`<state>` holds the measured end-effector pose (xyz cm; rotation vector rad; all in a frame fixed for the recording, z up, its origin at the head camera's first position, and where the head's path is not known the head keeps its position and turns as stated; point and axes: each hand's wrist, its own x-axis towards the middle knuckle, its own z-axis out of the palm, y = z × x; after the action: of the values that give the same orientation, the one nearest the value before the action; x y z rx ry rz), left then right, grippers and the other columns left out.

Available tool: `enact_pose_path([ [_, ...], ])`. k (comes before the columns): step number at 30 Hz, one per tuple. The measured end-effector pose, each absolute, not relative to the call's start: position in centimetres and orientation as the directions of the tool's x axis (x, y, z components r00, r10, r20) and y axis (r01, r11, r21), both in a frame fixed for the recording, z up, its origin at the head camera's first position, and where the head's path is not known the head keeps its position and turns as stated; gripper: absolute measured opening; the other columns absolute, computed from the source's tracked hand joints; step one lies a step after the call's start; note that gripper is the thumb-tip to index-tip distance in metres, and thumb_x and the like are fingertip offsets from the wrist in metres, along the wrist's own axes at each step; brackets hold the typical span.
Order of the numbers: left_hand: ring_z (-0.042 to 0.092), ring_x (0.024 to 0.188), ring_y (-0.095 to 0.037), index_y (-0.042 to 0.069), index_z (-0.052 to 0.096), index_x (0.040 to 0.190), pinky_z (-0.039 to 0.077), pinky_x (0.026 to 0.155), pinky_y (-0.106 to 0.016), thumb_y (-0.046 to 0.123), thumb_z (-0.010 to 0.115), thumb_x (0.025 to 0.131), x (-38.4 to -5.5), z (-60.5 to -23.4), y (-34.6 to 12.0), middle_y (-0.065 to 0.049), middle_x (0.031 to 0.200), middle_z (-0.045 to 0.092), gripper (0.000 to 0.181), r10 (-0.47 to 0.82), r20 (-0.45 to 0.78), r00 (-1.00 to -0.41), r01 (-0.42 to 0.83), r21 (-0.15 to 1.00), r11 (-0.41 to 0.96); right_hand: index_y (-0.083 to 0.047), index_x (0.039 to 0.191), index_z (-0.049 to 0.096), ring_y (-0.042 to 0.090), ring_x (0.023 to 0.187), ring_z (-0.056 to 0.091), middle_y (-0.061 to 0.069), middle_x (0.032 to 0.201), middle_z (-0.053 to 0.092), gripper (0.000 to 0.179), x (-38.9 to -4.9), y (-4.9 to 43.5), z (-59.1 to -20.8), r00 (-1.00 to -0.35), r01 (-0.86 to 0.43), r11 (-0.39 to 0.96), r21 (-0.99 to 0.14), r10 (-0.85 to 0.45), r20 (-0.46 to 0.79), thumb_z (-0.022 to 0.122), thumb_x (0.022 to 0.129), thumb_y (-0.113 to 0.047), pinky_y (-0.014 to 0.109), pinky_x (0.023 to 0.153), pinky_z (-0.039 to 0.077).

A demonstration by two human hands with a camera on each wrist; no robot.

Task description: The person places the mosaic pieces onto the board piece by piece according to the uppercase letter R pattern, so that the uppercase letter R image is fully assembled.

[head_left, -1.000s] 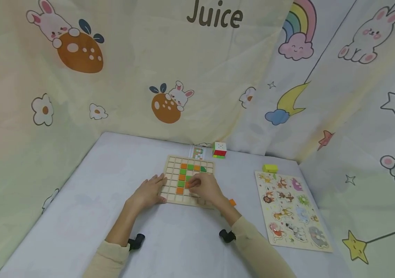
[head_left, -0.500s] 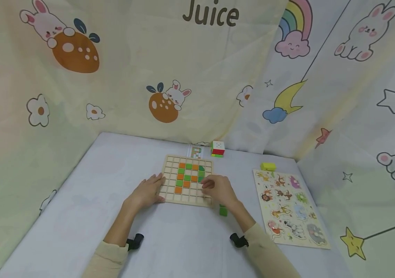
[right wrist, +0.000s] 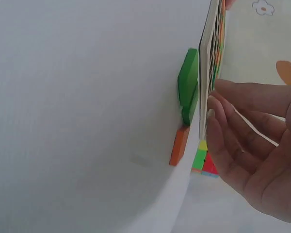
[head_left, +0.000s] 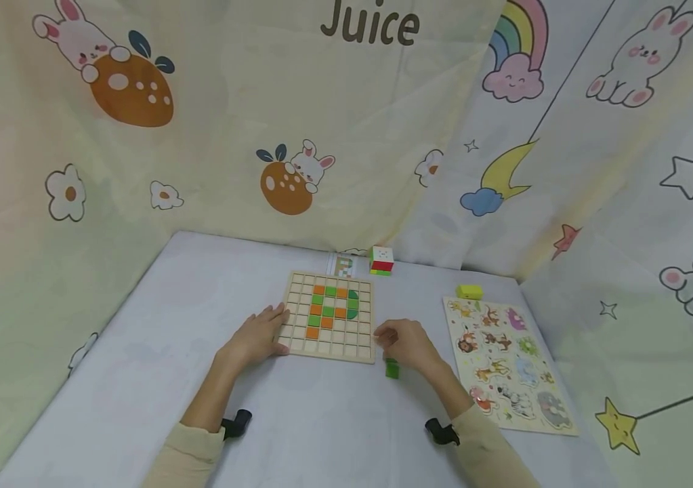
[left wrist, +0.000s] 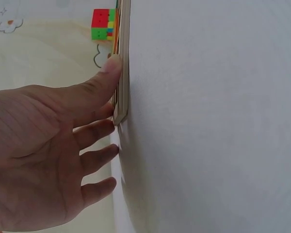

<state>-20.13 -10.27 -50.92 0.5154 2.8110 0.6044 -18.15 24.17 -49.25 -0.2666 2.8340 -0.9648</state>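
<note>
My left hand [head_left: 255, 337] rests at the left edge of a wooden grid board [head_left: 346, 346], its thumb along the near corner and its fingers extended in the left wrist view. Orange and green square tiles [head_left: 318, 299] sit in the grid with dark green rounded pieces [head_left: 353, 313], forming a P. Just off the board's right edge is my right hand [head_left: 410, 344], fingers loosely bent, with nothing visible between thumb and fingertips. Loose green tiles [head_left: 391, 369] lie on the table beneath it. The right wrist view also shows an orange tile [right wrist: 179, 146], hidden by that hand in the head view.
Behind the board are a printed pattern card [head_left: 343, 266] and a puzzle cube [head_left: 382, 259]. An animal puzzle board [head_left: 507, 366] lies to the right, with a yellow block [head_left: 469, 292] at its far edge. Printed cloth hangs around the table.
My right hand has moved off the grid board to the right, uncovering the P's right side and the green tiles on the table. My left hand has stayed at the board's edge.
</note>
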Motion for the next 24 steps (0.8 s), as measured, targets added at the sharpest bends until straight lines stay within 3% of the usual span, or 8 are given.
enact_pose_path([
  [5, 0.024, 0.156, -0.043, -0.002, 0.042, 0.157, 0.022, 0.125, -0.063, 0.03, 0.083, 0.088, -20.2, -51.0, -10.4, -0.019, 0.168, 0.03, 0.086, 0.381, -0.137, -0.914, 0.292, 0.43, 0.854, -0.009, 0.106, 0.077, 0.016, 0.086, 0.068, 0.002, 0.094, 0.074, 0.04, -18.0, 25.2, -49.6, -0.97, -0.114, 0.814, -0.57, -0.215, -0.113, 0.085, 0.072, 0.01, 0.037, 0.078, 0.06],
  [24, 0.023, 0.156, -0.042, -0.002, 0.041, 0.157, 0.021, 0.125, -0.062, 0.027, 0.082, 0.089, -19.9, -50.6, -10.4, -0.019, 0.169, 0.029, 0.085, 0.376, -0.149, -0.915, 0.277, 0.446, 0.851, -0.009, 0.107, 0.078, 0.013, 0.071, 0.061, -0.003, 0.079, 0.067, 0.039, -18.5, 25.0, -49.6, -0.975, -0.095, 0.819, -0.565, -0.191, -0.113, 0.092, 0.072, 0.002, 0.031, 0.065, 0.053],
])
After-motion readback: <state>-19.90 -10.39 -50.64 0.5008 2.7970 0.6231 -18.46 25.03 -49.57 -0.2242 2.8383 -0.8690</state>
